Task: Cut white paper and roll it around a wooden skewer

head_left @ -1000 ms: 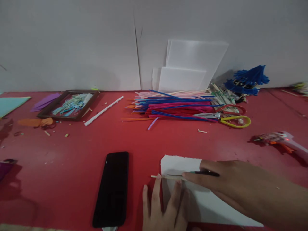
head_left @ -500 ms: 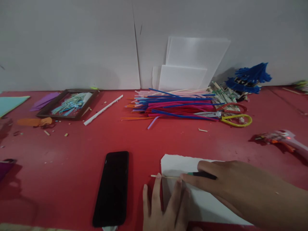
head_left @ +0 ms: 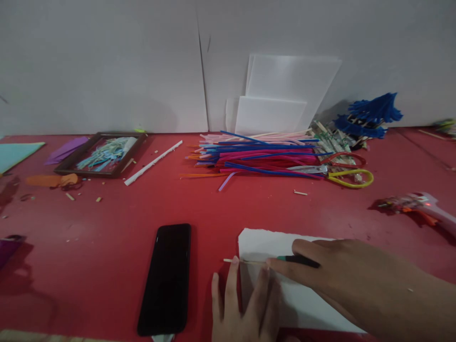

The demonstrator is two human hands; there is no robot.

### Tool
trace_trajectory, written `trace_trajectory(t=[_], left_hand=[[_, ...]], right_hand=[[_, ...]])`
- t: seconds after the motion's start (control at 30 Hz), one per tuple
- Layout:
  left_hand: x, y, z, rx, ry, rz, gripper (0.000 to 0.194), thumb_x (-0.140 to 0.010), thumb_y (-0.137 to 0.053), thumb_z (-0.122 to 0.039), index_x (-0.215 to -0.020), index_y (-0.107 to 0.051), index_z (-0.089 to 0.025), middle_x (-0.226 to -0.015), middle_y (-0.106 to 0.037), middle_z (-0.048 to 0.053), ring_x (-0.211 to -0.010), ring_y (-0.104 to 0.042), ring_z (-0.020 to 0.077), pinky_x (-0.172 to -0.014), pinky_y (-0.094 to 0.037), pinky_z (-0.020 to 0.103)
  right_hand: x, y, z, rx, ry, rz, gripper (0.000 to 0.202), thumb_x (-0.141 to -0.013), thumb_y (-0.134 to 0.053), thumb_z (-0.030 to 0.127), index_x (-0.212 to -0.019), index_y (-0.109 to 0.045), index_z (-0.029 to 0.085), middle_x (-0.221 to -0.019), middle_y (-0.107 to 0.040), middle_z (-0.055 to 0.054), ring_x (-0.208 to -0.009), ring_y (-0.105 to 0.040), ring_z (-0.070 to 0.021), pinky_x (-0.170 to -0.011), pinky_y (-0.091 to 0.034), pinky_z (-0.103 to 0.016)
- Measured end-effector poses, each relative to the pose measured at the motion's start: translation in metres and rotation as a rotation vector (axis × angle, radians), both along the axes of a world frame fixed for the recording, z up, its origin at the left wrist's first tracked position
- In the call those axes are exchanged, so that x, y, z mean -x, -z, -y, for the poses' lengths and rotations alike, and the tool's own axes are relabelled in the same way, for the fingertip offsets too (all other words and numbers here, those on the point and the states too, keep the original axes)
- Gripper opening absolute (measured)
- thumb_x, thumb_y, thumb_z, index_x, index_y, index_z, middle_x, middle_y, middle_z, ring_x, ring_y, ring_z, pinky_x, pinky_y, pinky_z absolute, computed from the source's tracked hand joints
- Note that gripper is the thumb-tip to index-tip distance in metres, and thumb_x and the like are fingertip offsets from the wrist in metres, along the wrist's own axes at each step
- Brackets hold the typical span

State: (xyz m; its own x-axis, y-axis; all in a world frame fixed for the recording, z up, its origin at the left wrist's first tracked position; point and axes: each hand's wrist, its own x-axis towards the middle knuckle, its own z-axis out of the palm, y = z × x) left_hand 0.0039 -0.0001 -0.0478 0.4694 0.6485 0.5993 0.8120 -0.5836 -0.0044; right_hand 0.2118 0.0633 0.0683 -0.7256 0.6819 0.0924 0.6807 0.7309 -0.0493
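A white sheet [head_left: 302, 304] lies on the red table [head_left: 107, 266], with a thin pale stick [head_left: 251, 261] across its left part and past its left edge. My left hand [head_left: 244, 308] has its fingers spread, two fingertips pressing the stick down. Over the sheet, my right hand [head_left: 338, 270] is closed round a dark tool with a green end [head_left: 301, 260]; its index fingertip rests at the stick's right part. The tool's tip is hidden, and its kind is unclear.
A black phone [head_left: 166, 280] lies left of my hands. Behind are coloured pipe cleaners [head_left: 256, 154], scissors [head_left: 347, 178], a framed tray [head_left: 99, 154] of scraps, a white rolled stick [head_left: 153, 163] and leaning white sheets [head_left: 270, 114]. At right is a glue gun [head_left: 427, 204].
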Motion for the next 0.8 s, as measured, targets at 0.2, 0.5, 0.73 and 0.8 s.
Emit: trace_trajectory(t=[0.2,0.5,0.73,0.8], left_hand=[[-0.004,0.002,0.0,0.004,-0.013,0.041,0.046,-0.099,-0.034,-0.046,-0.125,-0.067,-0.027,-0.157,-0.037,-0.006,-0.145,-0.026,0.0435,-0.118,-0.011,0.066],[-0.006,0.001,-0.001,-0.003,-0.013,0.071,0.048,-0.099,-0.034,-0.048,-0.124,-0.068,-0.026,-0.158,-0.037,-0.006,-0.145,-0.026,0.043,-0.119,-0.012,0.065],[-0.008,-0.002,-0.002,0.019,-0.026,0.134,0.045,-0.095,-0.043,-0.056,-0.12,-0.069,-0.028,-0.155,-0.04,-0.01,-0.146,-0.026,0.0376,-0.122,-0.009,0.058],[-0.008,-0.002,-0.002,0.025,-0.023,0.128,0.045,-0.096,-0.043,-0.055,-0.121,-0.069,-0.028,-0.155,-0.04,-0.01,-0.146,-0.025,0.0377,-0.122,-0.008,0.059]], right_hand=[[0.0,-0.006,0.0,0.088,-0.019,0.126,0.069,-0.064,-0.054,-0.002,-0.125,-0.059,0.031,-0.081,-0.068,0.003,-0.05,-0.059,-0.012,-0.043,-0.026,-0.029],[-0.002,-0.009,-0.002,0.142,-0.006,0.224,0.082,-0.058,-0.056,-0.006,-0.129,-0.056,0.035,-0.083,-0.069,0.003,-0.048,-0.061,-0.0134,-0.044,-0.019,-0.029],[-0.011,-0.003,-0.001,0.162,0.004,0.201,0.08,-0.059,-0.058,-0.004,-0.128,-0.057,0.036,-0.082,-0.069,0.004,-0.049,-0.062,-0.0142,-0.043,-0.023,-0.029],[-0.011,-0.004,-0.002,0.17,0.007,0.19,0.081,-0.06,-0.057,-0.005,-0.13,-0.057,0.037,-0.084,-0.07,0.004,-0.05,-0.063,-0.0146,-0.043,-0.026,-0.029]])
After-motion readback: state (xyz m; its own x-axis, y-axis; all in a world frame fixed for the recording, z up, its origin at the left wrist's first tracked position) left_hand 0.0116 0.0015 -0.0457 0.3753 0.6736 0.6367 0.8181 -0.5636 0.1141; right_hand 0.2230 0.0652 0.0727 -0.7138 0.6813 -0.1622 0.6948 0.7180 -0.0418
